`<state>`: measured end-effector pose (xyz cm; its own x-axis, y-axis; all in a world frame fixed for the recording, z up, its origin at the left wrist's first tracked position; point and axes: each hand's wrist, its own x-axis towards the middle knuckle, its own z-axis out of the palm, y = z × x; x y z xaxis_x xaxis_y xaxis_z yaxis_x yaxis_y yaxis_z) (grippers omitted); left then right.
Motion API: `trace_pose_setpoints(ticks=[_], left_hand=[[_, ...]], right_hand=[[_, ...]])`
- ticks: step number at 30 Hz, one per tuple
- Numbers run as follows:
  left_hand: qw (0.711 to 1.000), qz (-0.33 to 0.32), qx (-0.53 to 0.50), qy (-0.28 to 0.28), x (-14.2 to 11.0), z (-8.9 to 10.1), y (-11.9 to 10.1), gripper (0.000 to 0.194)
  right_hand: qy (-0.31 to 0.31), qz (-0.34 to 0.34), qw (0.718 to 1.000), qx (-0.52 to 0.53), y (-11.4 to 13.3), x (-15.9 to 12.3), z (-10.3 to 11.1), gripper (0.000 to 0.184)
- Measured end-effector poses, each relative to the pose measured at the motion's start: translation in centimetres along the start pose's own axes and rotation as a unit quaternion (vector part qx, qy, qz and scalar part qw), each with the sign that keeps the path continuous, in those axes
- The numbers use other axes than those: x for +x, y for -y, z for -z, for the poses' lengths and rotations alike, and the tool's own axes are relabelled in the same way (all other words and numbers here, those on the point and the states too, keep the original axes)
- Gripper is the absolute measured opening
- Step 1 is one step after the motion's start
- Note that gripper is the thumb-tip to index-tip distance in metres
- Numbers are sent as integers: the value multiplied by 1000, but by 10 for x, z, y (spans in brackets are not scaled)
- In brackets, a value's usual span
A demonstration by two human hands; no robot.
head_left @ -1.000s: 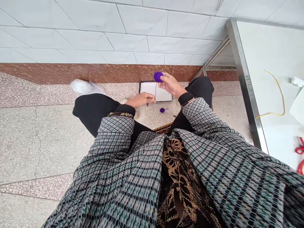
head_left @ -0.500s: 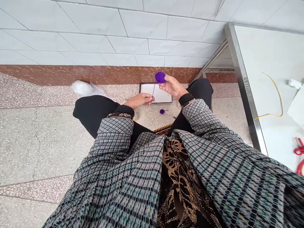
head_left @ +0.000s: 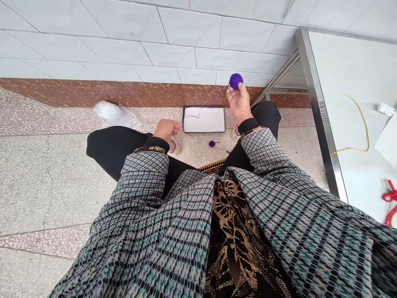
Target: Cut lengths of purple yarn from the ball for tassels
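My right hand (head_left: 238, 102) is raised with its fingertips closed on a small purple yarn ball (head_left: 236, 80), held up in front of the wall tiles. A thin purple strand runs down from the ball toward my left hand (head_left: 166, 129), which sits low over my left knee with its fingers curled; the strand is too faint to follow all the way into them. A white tray with a dark rim (head_left: 204, 120) lies on the floor between my feet. A smaller purple yarn piece (head_left: 212, 143) lies on the floor in front of the tray.
A clear plastic bag with white material (head_left: 111, 112) lies by the wall at left. A steel-edged white table (head_left: 322, 107) stands at right with yellow cord (head_left: 366, 124) and red cord (head_left: 391, 198) on it. A striped object (head_left: 212, 167) shows between my knees.
My right hand has lifted the purple ball up and to the right. My left hand has drawn back left, off the tray, and the strand between them has lengthened.
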<state>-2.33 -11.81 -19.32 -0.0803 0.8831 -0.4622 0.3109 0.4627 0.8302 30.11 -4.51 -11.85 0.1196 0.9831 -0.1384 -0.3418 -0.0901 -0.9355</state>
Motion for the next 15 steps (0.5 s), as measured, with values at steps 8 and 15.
trace_pose_setpoints(ticks=[8,15], left_hand=[[958,-212,-106,159,0,-37,-8,101],[955,-147,-132,220,-30,-66,-19,34]], right_hand=[[303,-297,893,-151,-7,-59,-35,17],[152,-252,949,-113,-8,-52,-41,13]])
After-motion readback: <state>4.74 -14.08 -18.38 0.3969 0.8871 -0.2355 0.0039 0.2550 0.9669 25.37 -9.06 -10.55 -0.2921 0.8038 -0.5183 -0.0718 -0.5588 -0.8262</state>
